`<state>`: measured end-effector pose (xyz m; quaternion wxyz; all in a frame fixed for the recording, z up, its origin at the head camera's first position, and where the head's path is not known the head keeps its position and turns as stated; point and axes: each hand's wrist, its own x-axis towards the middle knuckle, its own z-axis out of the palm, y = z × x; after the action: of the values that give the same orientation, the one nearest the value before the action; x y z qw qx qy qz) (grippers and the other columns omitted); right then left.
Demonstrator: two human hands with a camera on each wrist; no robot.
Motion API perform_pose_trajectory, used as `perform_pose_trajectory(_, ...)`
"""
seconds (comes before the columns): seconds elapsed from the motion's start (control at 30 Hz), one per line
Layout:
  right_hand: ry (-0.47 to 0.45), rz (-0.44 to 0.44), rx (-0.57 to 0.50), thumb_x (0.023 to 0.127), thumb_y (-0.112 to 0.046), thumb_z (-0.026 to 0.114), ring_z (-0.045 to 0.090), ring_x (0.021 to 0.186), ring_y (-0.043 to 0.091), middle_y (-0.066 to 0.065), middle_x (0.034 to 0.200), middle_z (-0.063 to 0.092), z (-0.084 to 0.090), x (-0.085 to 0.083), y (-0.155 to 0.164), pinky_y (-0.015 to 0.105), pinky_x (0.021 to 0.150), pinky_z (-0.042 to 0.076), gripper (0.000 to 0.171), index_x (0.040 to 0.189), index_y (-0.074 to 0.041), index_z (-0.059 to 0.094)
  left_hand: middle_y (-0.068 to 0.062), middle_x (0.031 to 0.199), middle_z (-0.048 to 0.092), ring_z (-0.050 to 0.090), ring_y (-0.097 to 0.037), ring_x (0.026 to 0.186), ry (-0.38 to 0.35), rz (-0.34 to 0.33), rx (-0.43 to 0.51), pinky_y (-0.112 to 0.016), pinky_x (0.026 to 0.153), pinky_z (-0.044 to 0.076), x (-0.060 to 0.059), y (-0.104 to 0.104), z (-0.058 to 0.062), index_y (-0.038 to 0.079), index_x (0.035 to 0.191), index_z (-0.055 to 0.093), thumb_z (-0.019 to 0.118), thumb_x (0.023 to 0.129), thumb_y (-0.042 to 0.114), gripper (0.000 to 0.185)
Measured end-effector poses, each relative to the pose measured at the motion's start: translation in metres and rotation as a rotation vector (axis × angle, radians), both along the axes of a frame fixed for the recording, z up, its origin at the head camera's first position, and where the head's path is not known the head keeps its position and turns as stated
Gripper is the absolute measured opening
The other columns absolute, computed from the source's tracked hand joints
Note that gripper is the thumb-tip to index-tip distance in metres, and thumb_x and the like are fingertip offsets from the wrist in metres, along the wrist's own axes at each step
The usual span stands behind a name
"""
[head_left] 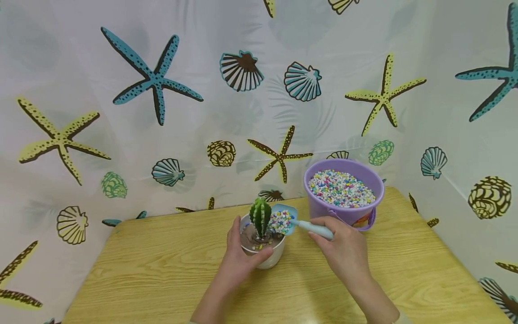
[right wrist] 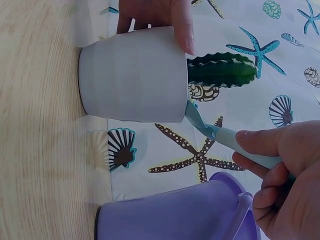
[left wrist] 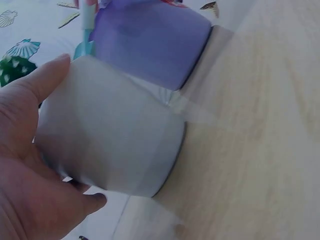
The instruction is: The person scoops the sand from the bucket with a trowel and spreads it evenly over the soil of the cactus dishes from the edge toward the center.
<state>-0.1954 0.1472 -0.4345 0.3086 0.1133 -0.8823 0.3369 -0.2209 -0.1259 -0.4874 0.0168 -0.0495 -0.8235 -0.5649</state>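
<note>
A white flower pot (head_left: 274, 259) stands on the table with a green cactus (head_left: 260, 217) upright in brown soil (head_left: 249, 234), a few coloured pebbles on the soil. My left hand (head_left: 239, 259) holds the pot from its left side, thumb along the near rim and fingers behind it. In my right hand (head_left: 346, 246) is the handle of a light blue toy shovel (right wrist: 242, 143). Its blade, heaped with coloured pebbles (head_left: 282, 222), lies over the pot's right rim beside the cactus. In the right wrist view the blade's underside is right at the rim.
Behind my right hand stands a purple bucket (head_left: 317, 208), filled with small coloured pebbles (head_left: 341, 189), its handle hanging on the near side. The wooden table (head_left: 162, 270) ends at a cloth (head_left: 194, 112) printed with starfish and shells.
</note>
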Motion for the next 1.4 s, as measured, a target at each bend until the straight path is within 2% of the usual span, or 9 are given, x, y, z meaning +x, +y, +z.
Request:
perform_pose_trajectory(0.17, 0.02, 0.0, 0.014, 0.081, -0.013, 0.1, 0.076, 0.082, 0.019, 0.0, 0.102, 0.083, -0.001, 0.0, 0.0, 0.04, 0.066, 0.057, 0.034, 0.111, -0.016, 0.085, -0.024, 0.18, 0.008, 0.018, -0.051, 0.163, -0.044, -0.046, 0.032, -0.068, 0.129, 0.022, -0.001, -0.009, 0.004, 0.018, 0.179, 0.004, 0.096, 0.088, 0.039, 0.131)
perform_pose_trajectory(0.3, 0.034, -0.007, 0.021, 0.081, -0.012, 0.1, 0.075, 0.08, 0.018, 0.001, 0.102, 0.083, -0.001, 0.0, 0.0, 0.039, 0.064, 0.056, 0.034, 0.111, -0.015, 0.085, -0.025, 0.179, 0.01, 0.019, -0.052, 0.162, -0.024, -0.045, 0.011, -0.068, 0.128, 0.023, -0.002, -0.007, 0.004, 0.016, 0.179, 0.007, 0.096, 0.087, 0.041, 0.131)
perform_pose_trajectory(0.6, 0.054, -0.037, 0.043, 0.081, -0.013, 0.1, 0.077, 0.081, 0.02, 0.001, 0.102, 0.083, -0.002, 0.0, 0.001, 0.039, 0.062, 0.056, 0.034, 0.111, -0.016, 0.085, -0.027, 0.173, 0.02, 0.032, -0.053, 0.157, 0.058, 0.065, -0.033, -0.068, 0.126, 0.03, 0.001, 0.011, -0.001, 0.009, 0.177, 0.013, 0.099, 0.084, 0.041, 0.131)
perform_pose_trajectory(0.7, 0.065, -0.044, 0.047, 0.081, -0.013, 0.1, 0.077, 0.081, 0.02, 0.001, 0.102, 0.083, -0.003, 0.0, 0.0, 0.038, 0.061, 0.055, 0.034, 0.11, -0.017, 0.085, -0.027, 0.172, 0.02, 0.034, -0.053, 0.155, 0.059, 0.087, -0.046, -0.067, 0.126, 0.032, 0.001, 0.015, -0.003, 0.01, 0.177, 0.013, 0.1, 0.083, 0.043, 0.132)
perform_pose_trajectory(0.8, 0.081, -0.044, 0.052, 0.08, -0.013, 0.1, 0.077, 0.081, 0.019, 0.0, 0.102, 0.083, -0.003, 0.0, -0.001, 0.038, 0.061, 0.056, 0.034, 0.11, -0.017, 0.085, -0.026, 0.174, 0.015, 0.03, -0.053, 0.157, 0.033, 0.054, -0.04, -0.068, 0.126, 0.031, 0.0, 0.01, -0.002, 0.014, 0.178, 0.009, 0.099, 0.084, 0.044, 0.134)
perform_pose_trajectory(0.9, 0.092, -0.045, 0.055, 0.08, -0.012, 0.101, 0.077, 0.082, 0.019, 0.0, 0.102, 0.083, -0.003, 0.0, -0.001, 0.038, 0.06, 0.055, 0.035, 0.11, -0.017, 0.085, -0.023, 0.178, 0.011, 0.023, -0.052, 0.161, 0.0, -0.018, -0.015, -0.069, 0.126, 0.028, -0.004, 0.002, 0.001, 0.019, 0.179, 0.007, 0.097, 0.086, 0.042, 0.132)
perform_pose_trajectory(1.07, 0.102, -0.051, 0.067, 0.079, -0.013, 0.101, 0.078, 0.082, 0.02, -0.001, 0.103, 0.083, -0.004, 0.0, -0.002, 0.038, 0.06, 0.056, 0.035, 0.11, -0.017, 0.085, -0.021, 0.181, 0.011, 0.018, -0.05, 0.163, -0.032, -0.097, 0.043, -0.069, 0.129, 0.023, -0.007, -0.005, 0.001, 0.022, 0.179, 0.009, 0.097, 0.088, 0.038, 0.128)
perform_pose_trajectory(1.2, 0.112, -0.051, 0.071, 0.079, -0.012, 0.101, 0.078, 0.083, 0.02, -0.001, 0.103, 0.083, -0.004, -0.001, -0.001, 0.038, 0.06, 0.057, 0.036, 0.11, -0.017, 0.085, -0.02, 0.18, 0.013, 0.02, -0.048, 0.163, -0.022, -0.073, 0.047, -0.067, 0.129, 0.024, -0.008, -0.002, -0.003, 0.022, 0.179, 0.01, 0.098, 0.087, 0.04, 0.129)
perform_pose_trajectory(1.4, 0.132, -0.057, 0.086, 0.078, -0.011, 0.102, 0.078, 0.081, 0.02, 0.0, 0.102, 0.083, -0.003, 0.0, -0.002, 0.036, 0.058, 0.056, 0.036, 0.109, -0.016, 0.085, -0.024, 0.176, 0.018, 0.026, -0.05, 0.16, 0.009, -0.015, -0.002, -0.069, 0.126, 0.031, -0.005, 0.004, -0.004, 0.02, 0.179, 0.011, 0.099, 0.083, 0.044, 0.132)
